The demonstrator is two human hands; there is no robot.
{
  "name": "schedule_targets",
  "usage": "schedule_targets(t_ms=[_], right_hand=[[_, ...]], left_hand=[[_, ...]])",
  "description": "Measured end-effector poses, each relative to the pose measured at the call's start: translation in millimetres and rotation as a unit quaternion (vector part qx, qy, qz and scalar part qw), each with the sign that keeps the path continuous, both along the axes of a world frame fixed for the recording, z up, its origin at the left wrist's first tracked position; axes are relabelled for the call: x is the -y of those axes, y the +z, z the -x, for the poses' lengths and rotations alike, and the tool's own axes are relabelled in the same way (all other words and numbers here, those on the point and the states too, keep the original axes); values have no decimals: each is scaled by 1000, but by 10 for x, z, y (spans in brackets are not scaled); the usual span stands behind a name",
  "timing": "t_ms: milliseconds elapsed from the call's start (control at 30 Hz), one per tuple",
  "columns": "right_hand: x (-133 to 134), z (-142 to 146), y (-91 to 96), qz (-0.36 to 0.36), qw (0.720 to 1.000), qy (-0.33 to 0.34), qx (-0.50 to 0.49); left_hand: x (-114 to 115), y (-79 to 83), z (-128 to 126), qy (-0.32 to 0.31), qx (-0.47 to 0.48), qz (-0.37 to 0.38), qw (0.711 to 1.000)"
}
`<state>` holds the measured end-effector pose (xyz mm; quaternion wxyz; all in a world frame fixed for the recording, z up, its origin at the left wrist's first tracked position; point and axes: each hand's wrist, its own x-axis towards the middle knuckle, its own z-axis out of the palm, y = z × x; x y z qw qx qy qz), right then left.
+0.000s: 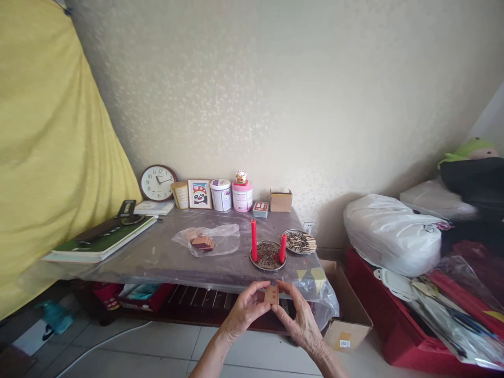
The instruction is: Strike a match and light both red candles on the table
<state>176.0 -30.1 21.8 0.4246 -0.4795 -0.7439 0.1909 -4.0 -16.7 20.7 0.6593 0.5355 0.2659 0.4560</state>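
Observation:
Both my hands meet in front of the table's near edge, pinching a small brown matchbox (pixel 272 294) between them. My left hand (pixel 246 311) grips its left side with curled fingers. My right hand (pixel 300 315) grips its right side. Just beyond them a round metal plate (pixel 268 258) holds two upright red candles (pixel 254 240). A second plate (pixel 300 242) behind it is piled with matchsticks. A clear plastic bag (pixel 208 239) with more brown boxes lies at the table's middle.
The low table (pixel 165 260) is covered in plastic sheet. A clock (pixel 158 182), a framed picture, tins and a small carton (pixel 281 200) line the wall. Books (pixel 100 242) lie left. An open cardboard box (pixel 346 315) and white bags (pixel 394 233) stand at right.

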Motion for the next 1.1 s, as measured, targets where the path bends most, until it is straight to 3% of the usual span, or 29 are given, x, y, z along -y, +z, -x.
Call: schedule_targets(t_ms=[333, 1100], right_hand=[[-9, -6, -13, -17, 1000, 0, 5], [-62, -34, -85, -35, 999, -7, 9]], left_hand=[[16, 35, -13, 1, 5, 13, 1000], [-43, -88, -24, 20, -5, -16, 1000]])
